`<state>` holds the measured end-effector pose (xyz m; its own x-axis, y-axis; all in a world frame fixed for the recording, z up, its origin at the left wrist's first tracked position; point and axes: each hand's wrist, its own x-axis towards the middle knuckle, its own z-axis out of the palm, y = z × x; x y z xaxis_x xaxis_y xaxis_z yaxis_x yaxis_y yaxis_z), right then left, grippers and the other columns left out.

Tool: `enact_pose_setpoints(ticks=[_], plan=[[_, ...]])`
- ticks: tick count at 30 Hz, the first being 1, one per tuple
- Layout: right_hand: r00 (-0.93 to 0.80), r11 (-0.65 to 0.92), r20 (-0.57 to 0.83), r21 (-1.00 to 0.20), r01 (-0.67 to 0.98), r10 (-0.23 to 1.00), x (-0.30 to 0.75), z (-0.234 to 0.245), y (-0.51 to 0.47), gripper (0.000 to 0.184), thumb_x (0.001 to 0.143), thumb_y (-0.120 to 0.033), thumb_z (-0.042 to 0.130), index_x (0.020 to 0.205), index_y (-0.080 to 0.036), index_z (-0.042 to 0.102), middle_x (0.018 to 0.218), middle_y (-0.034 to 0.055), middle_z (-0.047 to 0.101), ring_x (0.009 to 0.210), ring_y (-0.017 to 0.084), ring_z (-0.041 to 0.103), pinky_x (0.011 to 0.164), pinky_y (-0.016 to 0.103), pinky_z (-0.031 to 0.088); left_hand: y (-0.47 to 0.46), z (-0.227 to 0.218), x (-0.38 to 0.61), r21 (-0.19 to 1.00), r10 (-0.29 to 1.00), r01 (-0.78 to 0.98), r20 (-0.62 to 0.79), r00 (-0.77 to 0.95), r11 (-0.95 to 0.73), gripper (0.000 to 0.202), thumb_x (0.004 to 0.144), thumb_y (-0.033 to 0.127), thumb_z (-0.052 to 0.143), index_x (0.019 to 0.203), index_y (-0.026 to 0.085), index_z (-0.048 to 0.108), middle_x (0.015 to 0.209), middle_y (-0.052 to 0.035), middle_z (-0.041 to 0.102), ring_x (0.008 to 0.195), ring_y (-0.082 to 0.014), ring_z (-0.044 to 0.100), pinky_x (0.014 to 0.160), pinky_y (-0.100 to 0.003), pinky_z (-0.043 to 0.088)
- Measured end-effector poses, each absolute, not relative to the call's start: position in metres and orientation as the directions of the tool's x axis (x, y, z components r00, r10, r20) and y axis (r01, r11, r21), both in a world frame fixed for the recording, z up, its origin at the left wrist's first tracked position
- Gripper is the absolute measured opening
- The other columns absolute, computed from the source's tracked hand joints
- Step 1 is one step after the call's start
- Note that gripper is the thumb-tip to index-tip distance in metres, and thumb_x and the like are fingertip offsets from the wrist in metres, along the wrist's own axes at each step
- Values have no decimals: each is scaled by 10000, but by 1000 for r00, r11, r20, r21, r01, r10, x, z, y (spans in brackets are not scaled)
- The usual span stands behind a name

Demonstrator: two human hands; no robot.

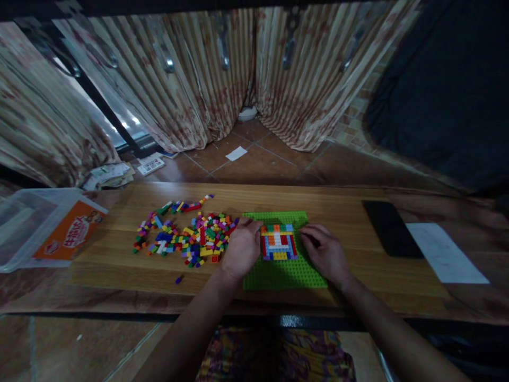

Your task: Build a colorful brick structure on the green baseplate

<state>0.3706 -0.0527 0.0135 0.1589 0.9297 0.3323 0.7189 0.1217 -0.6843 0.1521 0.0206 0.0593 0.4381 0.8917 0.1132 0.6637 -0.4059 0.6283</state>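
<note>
A green studded baseplate [284, 276] lies on the wooden table, bearing a flat pattern of coloured building bricks [278, 241] in white, red, blue, yellow and orange. At the pattern's upper left corner, my left hand [243, 248] has its fingers closed; anything between the tips is hidden. My right hand [326, 254] rests over the plate's right side, fingers curled in and tips just right of the pattern. What it may pinch is too small to make out. Left of the plate spreads a pile of loose bricks [207, 236], partly behind my left hand.
A clear plastic box [29, 212] with an orange label stands at the table's left end. One purple brick [178, 279] lies apart near the front edge. On the right are a black flat pad [392, 228] and a white paper sheet [447, 254]. Curtains [191, 79] hang beyond.
</note>
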Motion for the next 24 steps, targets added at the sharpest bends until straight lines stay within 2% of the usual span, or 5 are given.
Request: enact_pose_setpoints(ticks=[6,10,15,18,24], plan=[[146,147,359,-672,726,922,371,12,-52,176,914,-274,513,960,-220,674,1006,75,649,941,207,632,856,369,508,22,70,158,514,853,723,36,520,-462,395,824,29,417,1119,131,659,1049,-123,678,932,-207,644,882,-307,502],[142,159,374,-668,727,916,371,11,-52,169,912,-263,517,947,-221,676,1000,71,647,927,200,634,838,354,513,21,73,157,514,855,729,17,519,-453,386,849,42,428,1151,149,643,1090,-102,684,948,-183,657,900,-286,501],[133,173,382,-667,725,914,372,10,-51,165,910,-256,516,936,-221,675,993,71,650,918,197,633,833,352,515,23,74,160,535,894,749,26,448,-391,287,888,111,457,1080,146,668,1018,-98,711,927,-188,667,891,-294,501],[130,180,388,-665,724,912,372,10,-50,166,912,-258,512,931,-220,673,990,71,649,917,197,634,829,352,517,25,74,161,585,914,732,37,405,-349,216,879,143,503,974,156,698,940,-80,722,873,-185,667,860,-295,503],[139,174,393,-661,730,909,371,10,-50,173,909,-256,513,924,-215,681,993,73,654,917,198,640,832,353,518,30,59,160,823,951,539,5,308,-179,141,811,168,595,840,184,732,852,-23,732,773,-139,655,787,-250,501]])
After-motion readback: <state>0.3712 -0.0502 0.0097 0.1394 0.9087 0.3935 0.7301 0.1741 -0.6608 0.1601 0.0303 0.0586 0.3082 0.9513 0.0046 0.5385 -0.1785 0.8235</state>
